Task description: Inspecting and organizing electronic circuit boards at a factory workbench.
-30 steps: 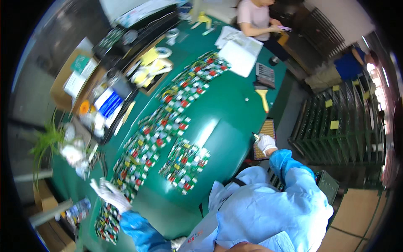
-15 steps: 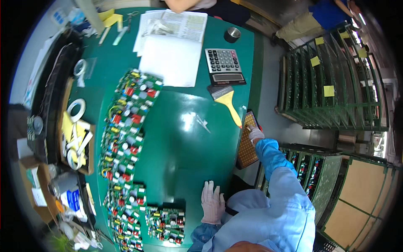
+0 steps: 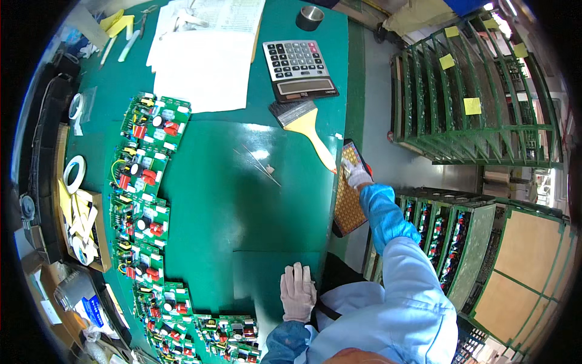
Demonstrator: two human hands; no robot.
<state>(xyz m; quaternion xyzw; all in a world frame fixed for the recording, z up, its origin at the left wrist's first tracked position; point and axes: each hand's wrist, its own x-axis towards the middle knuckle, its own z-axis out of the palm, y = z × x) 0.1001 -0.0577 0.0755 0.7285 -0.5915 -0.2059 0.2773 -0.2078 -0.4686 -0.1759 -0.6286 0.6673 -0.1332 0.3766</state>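
Note:
My left hand [image 3: 298,293], in a white glove, lies flat with fingers stretched on the green table near its front edge. My right hand [image 3: 357,174], also gloved, is over the upper part of a dark-edged tray [image 3: 350,209] with a grid of small golden pieces, beside the table's right edge. Its fingers are bent together against the tray's face; anything between them is too small to make out. Left of my left hand lie green circuit boards [image 3: 227,330] with red, black and white parts. A longer row of circuit boards [image 3: 140,221] runs up the table's left side.
A wide brush [image 3: 306,124] with a yellow handle lies near the right edge, below a calculator [image 3: 297,67]. Papers [image 3: 203,67] and a metal cup [image 3: 310,18] are farther back. Tape rolls and a cardboard box [image 3: 103,233] stand left. Green racks [image 3: 473,103] stand right.
The whole view has shifted, so most table items appear farther left and higher. My right hand stays at the tray with its fingers drawn closer together. My left hand still lies flat.

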